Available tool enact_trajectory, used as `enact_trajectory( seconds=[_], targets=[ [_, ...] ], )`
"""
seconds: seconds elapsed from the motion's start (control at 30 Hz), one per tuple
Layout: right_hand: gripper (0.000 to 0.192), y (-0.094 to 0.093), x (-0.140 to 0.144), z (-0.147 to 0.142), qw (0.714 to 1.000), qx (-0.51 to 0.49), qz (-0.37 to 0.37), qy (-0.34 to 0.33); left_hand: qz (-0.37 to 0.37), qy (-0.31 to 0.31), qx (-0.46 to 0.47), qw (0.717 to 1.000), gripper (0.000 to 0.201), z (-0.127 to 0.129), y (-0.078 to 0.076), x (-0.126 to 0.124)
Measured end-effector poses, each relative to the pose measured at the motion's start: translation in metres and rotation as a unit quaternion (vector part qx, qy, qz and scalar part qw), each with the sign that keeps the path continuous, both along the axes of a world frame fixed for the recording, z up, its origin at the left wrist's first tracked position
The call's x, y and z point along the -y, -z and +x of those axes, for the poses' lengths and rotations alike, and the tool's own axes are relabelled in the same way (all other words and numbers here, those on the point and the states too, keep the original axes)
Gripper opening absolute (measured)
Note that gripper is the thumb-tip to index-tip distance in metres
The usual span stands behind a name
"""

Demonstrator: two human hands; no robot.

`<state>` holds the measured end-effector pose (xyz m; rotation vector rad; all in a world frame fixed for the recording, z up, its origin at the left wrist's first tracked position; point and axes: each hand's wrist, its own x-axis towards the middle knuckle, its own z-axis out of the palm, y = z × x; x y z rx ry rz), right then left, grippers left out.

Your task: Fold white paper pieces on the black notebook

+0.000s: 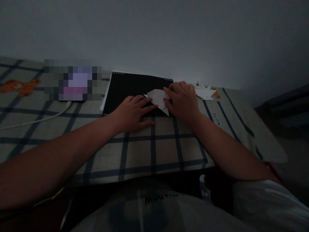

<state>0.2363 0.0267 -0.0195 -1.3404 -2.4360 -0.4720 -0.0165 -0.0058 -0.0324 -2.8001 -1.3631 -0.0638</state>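
A folded piece of white paper [158, 97] with pointed corners lies on a black spiral-bound pad [131, 87]. From the left, my left hand [132, 112] reaches over the pad's front edge, fingers stretched out and apart, with the fingertips on the paper's left side. My right hand [184, 100] is at the paper's right edge, its thumb and forefinger bent onto the paper and the other fingers curled. Just beyond it sits a folded white paper figure [206, 92] with pointed tips, partly hidden by that hand.
The table has a checked cloth [142, 151]. At the left stands a blurred-out device with a lit screen [77, 80], and a white cable [48, 120] runs from it. A grey wall [154, 38] rises behind the table. The cloth's right corner [277, 154] hangs at the table's edge.
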Motion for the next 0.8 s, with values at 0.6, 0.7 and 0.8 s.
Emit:
enact_trajectory(
  seconds=[0.6,0.7,0.8],
  targets=[
    [0.03,-0.0031,-0.0045,0.0017,1.0,-0.008,0.003,-0.013,0.001,-0.012,-0.005,1.0,0.074,0.0008,-0.003,0.0015],
    [0.028,-0.0055,-0.0057,0.002,0.999,0.028,-0.004,-0.03,0.002,-0.014,0.0,1.0,0.078,-0.0008,-0.0027,-0.0001],
    [0.029,-0.007,-0.0054,0.0021,0.996,0.067,-0.026,-0.06,0.002,-0.015,0.0,1.0,0.078,-0.0017,-0.003,-0.0008]
  ],
)
